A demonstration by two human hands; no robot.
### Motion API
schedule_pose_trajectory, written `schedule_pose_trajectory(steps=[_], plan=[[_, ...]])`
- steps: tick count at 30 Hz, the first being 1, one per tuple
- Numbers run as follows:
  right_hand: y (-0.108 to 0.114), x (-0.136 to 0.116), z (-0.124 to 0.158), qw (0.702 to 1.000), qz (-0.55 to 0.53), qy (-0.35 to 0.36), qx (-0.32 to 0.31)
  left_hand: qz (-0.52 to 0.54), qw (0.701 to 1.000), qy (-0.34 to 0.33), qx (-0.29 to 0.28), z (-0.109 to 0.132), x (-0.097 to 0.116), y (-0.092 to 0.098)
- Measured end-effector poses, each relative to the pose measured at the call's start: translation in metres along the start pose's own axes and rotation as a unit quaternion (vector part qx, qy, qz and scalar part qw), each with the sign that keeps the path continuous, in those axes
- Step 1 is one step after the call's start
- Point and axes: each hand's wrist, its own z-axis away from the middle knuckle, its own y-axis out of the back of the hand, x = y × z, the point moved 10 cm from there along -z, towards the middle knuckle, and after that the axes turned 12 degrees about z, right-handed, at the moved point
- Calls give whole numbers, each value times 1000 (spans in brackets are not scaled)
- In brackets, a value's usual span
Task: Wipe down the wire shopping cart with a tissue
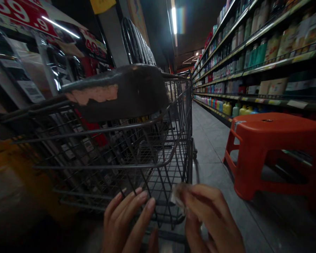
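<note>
- Left hand (129,221): fingers extended and slightly parted, no object visible in it; whether the fingertips touch the wires behind cannot be told.
- Right hand (210,218): thumb and fingers pinch a crumpled pale scrap (177,196), perhaps tissue or cloth; the fingertip grip suits something so small and light.
- Shopping cart (137,167): wire basket, just beyond both hands; its handle (142,91) faces the person, presumably for pushing, and bears a worn patch (100,94).
- Stool (292,128): orange, upright on the floor right of the cart, probably kept there for reaching the shelves (276,65).
- Packaged goods (28,88): left of the cart, beneath price signs (28,17), apparently for display.
- Shelves: bottles in rows, likely fronted for shoppers.
</note>
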Motion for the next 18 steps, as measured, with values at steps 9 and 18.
schedule_pose_trajectory(steps=[9, 18], plan=[[-1, 17, 8, 999, -13, -41, -8, 2, 1000, 7, 17, 5, -2, -1], [15, 37, 26, 990, -3, -133, 54, 4, 999, 25, 28, 5, -3, 0]])
